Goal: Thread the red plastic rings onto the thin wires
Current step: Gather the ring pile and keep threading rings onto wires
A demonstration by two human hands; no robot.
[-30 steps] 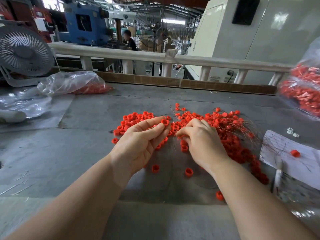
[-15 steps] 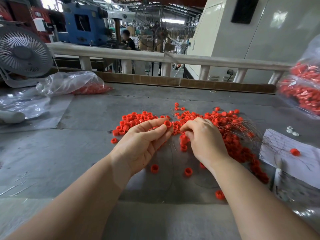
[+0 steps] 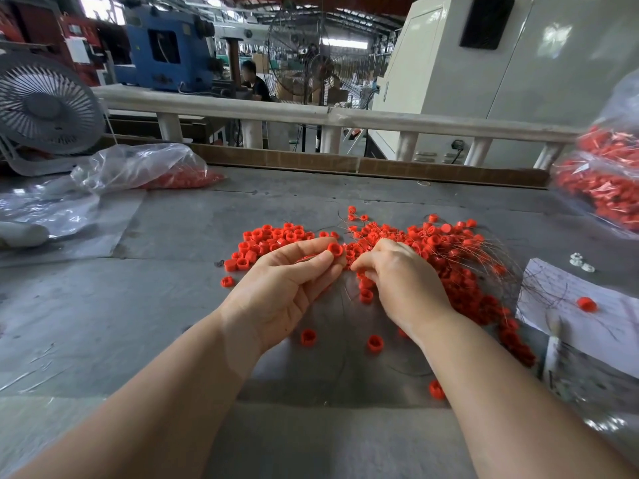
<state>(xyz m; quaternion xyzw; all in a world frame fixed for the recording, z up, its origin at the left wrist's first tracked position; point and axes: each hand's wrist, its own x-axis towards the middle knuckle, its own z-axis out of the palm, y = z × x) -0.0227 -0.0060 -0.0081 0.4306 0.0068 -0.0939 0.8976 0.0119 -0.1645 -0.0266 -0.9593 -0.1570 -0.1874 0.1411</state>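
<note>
Red ring [image 3: 334, 249] pinched at left hand [image 3: 287, 292] fingertips, bore turned toward the right hand [image 3: 403, 281] — curled, apparently pinching a wire too fine to see — ready for threading.

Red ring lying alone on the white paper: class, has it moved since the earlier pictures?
No. The red ring lies on the same spot of the white paper, shifted neither way across it.
</note>
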